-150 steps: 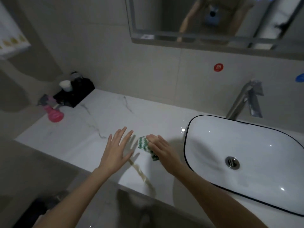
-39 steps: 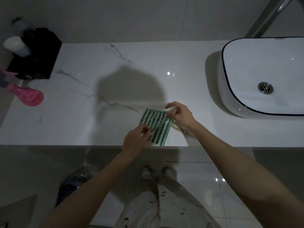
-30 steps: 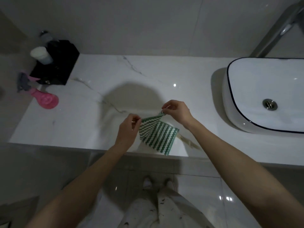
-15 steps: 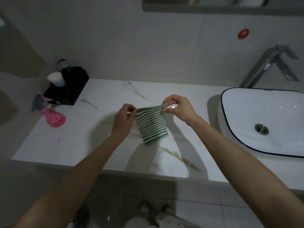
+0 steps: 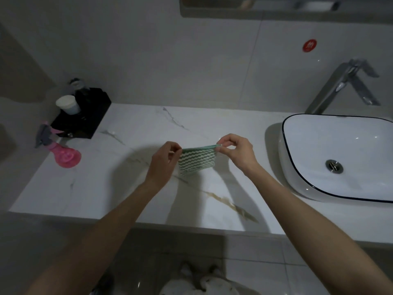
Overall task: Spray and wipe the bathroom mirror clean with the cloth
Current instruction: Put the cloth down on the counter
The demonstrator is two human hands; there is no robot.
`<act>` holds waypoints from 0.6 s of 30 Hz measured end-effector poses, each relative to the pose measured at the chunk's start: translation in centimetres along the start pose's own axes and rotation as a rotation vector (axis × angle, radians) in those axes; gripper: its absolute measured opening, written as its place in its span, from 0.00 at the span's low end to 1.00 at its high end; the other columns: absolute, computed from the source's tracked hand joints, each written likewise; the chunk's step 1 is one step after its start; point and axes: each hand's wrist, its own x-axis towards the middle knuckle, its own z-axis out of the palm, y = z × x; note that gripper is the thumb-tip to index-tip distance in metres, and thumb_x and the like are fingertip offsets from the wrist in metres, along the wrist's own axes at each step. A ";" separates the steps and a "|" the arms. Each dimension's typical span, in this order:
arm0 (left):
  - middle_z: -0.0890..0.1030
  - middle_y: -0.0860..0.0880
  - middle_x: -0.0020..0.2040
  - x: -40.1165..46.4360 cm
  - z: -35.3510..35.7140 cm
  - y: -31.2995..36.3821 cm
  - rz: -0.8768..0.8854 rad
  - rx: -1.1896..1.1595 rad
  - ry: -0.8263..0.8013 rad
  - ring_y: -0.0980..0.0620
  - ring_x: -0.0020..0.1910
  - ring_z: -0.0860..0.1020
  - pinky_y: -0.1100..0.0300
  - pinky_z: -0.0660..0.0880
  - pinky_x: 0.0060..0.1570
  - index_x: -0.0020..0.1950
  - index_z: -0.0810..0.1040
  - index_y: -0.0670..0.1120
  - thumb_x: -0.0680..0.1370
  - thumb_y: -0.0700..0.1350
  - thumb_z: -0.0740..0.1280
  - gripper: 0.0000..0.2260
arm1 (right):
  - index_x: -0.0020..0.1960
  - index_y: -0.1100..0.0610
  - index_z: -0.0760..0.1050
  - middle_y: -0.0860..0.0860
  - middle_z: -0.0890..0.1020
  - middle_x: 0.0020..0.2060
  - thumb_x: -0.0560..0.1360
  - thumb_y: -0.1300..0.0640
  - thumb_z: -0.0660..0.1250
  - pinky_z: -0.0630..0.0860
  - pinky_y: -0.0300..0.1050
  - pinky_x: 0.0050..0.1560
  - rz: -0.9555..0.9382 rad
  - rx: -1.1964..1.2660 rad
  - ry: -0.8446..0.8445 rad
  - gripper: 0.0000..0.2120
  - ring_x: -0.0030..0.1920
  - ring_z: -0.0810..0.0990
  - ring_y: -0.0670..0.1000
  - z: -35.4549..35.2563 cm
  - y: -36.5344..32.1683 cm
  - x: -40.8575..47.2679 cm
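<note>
I pinch the cloth [image 5: 196,160] by its top corners, left hand [image 5: 164,159] and right hand [image 5: 236,152], above the tabletop's [image 5: 131,184] middle; I'd keep it taut before fetching the spray bottle [image 5: 63,153] at the left edge.

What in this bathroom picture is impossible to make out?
Head view, the only one:
- Mirror: just its bottom strip shows; the top edge cuts off the rest, so its cleanliness is unknown.
- Red sticker: print too small to read.
- Black holder: contents dark and blurred.
- Pink spray bottle: fill level unclear.
</note>
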 end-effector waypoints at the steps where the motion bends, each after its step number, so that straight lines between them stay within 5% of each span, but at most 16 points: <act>1: 0.78 0.49 0.44 -0.6 0.2 -0.2 0.009 0.002 -0.011 0.52 0.40 0.77 0.74 0.71 0.40 0.50 0.76 0.40 0.78 0.38 0.65 0.03 | 0.37 0.44 0.79 0.40 0.82 0.33 0.67 0.55 0.76 0.64 0.59 0.66 0.005 -0.001 0.000 0.08 0.47 0.80 0.43 0.0 0.4 -0.6; 7: 0.78 0.46 0.48 -3.9 0.8 -1.2 0.128 0.017 -0.154 0.56 0.44 0.77 0.72 0.73 0.49 0.58 0.77 0.40 0.77 0.37 0.65 0.10 | 0.38 0.45 0.79 0.44 0.83 0.35 0.68 0.56 0.75 0.66 0.58 0.66 0.029 0.003 0.020 0.07 0.45 0.80 0.40 -0.4 2.6 -4.5; 18: 0.80 0.49 0.46 -11.3 2.4 -3.5 0.201 0.107 -0.372 0.56 0.44 0.78 0.60 0.76 0.45 0.49 0.81 0.45 0.76 0.49 0.63 0.11 | 0.35 0.37 0.74 0.34 0.80 0.36 0.66 0.55 0.77 0.70 0.62 0.58 0.020 -0.149 -0.079 0.16 0.43 0.78 0.39 -0.2 7.7 -12.0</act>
